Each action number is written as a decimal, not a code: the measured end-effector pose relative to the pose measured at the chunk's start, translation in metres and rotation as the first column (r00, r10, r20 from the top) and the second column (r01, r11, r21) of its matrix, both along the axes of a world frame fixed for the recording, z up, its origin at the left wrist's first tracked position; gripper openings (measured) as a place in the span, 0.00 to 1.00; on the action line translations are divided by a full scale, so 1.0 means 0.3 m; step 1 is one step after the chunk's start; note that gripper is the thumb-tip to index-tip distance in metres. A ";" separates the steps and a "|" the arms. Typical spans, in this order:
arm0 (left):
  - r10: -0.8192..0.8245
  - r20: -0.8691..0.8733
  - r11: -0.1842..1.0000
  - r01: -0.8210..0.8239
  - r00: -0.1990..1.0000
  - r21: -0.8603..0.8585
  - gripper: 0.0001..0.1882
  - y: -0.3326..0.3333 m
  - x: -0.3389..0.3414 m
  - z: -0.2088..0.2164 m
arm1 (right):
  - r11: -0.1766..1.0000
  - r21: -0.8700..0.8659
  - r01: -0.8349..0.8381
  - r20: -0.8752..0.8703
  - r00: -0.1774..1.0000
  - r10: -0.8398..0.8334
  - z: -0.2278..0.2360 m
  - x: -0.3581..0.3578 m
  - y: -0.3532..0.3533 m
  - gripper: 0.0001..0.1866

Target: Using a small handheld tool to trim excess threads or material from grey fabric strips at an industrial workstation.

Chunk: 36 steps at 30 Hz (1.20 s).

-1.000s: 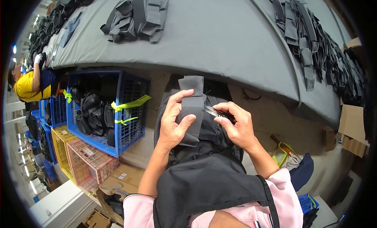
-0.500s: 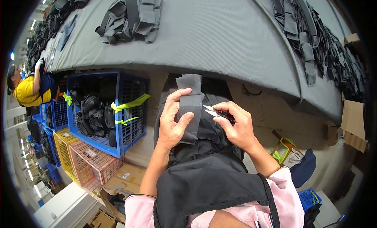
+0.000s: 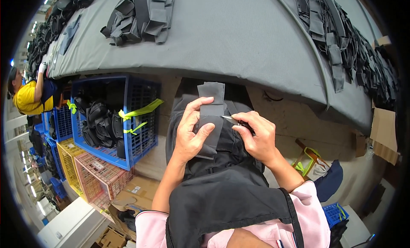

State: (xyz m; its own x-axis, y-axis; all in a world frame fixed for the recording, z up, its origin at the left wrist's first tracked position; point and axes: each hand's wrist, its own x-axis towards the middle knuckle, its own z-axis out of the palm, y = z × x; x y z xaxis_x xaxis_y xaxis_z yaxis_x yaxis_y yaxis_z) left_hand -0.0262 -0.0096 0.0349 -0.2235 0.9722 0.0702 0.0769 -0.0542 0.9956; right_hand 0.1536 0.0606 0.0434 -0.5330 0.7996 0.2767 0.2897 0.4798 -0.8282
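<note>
A dark grey fabric strip [image 3: 212, 119], made of layered sewn pieces, is held upright over my lap. My left hand [image 3: 191, 130] grips it from the left, fingers on its upper part and thumb across its lower part. Small thread snips [image 3: 238, 122] sit in my right hand [image 3: 259, 134], thumb and fingers wrapped round the dark handle. Their blades look closed, and the tips touch or nearly touch the strip's right edge at a seam. Any thread there is too fine to make out.
A grey cloth-covered table [image 3: 222, 38] stretches ahead, with a bundle of grey strips [image 3: 143, 17] and a larger heap [image 3: 341, 47] at right. On my left stands a blue crate [image 3: 143, 119] of black pieces, beside a pink crate [image 3: 100, 173]. A co-worker [image 3: 30, 96] stands far left.
The snips' blades were apart and have come together at the strip's edge. My left hand and the strip have shifted slightly right.
</note>
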 end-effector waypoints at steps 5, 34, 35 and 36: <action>-0.029 -0.017 1.000 0.029 0.999 0.002 0.13 0.001 -0.001 -0.004 | 0.996 -0.088 -0.002 -0.013 1.000 0.001 0.015 -0.002 -0.003 0.12; -0.188 -0.051 0.981 0.185 0.981 -0.059 0.13 -0.021 -0.002 -0.014 | 0.997 0.003 -0.075 -0.011 0.997 0.075 0.001 -0.021 -0.007 0.11; -0.202 -0.098 0.978 0.195 0.974 -0.076 0.12 -0.018 -0.018 -0.008 | 0.997 0.023 -0.079 -0.021 0.997 0.080 0.007 -0.034 -0.003 0.10; -0.194 -0.077 0.980 0.190 0.978 -0.060 0.09 -0.014 -0.006 0.001 | 0.998 0.000 -0.060 -0.013 0.998 0.060 0.015 -0.026 -0.008 0.10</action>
